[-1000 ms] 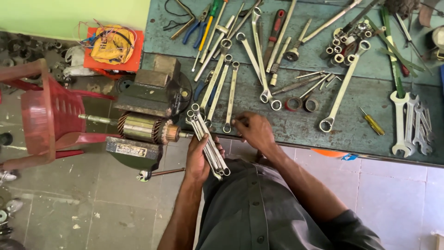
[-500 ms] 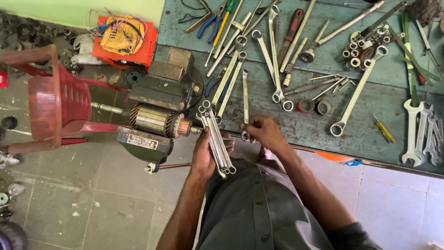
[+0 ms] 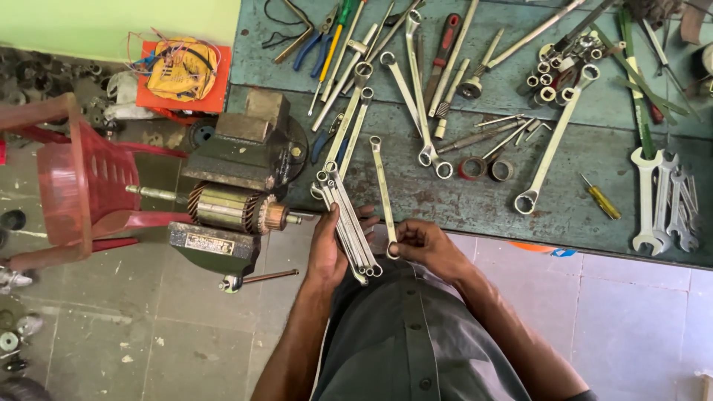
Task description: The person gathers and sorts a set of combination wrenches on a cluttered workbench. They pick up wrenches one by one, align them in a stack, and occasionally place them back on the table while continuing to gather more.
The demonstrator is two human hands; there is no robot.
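Your left hand (image 3: 328, 249) is closed around a bundle of silver ring spanners (image 3: 347, 223), fanned slightly, their ring ends pointing up over the near edge of the worn blue-green wooden surface (image 3: 475, 197). Half a second ago your right hand was farther out on that surface. Now your right hand (image 3: 425, 245) sits at the near edge, its fingertips pinched on the lower ring end of one long silver ring spanner (image 3: 382, 189). That spanner's upper end lies on the surface, so it is only half lifted. It stands just beside the bundle, not yet touching it. To my eye, you are gathering spanners into the left hand, and this one is joining them.

Other loose tools crowd the surface. Two more silver spanners (image 3: 349, 119) lie slanted just beyond the bundle, near the left edge. A long silver combination spanner (image 3: 557, 141) lies diagonally right of centre. A small yellow-handled screwdriver (image 3: 600, 197) rests toward the near right, and a row of open-ended spanners (image 3: 665, 200) lies at the right edge. Blue-handled pliers (image 3: 316, 41) lie near the far left corner.

Off the left edge, a grey electric motor with its copper-wound rotor exposed (image 3: 234, 200) rests beside a red plastic chair (image 3: 74, 193) on the floor. The rotor shaft points toward your left wrist, and I judge it could catch the bundle if you swing left.
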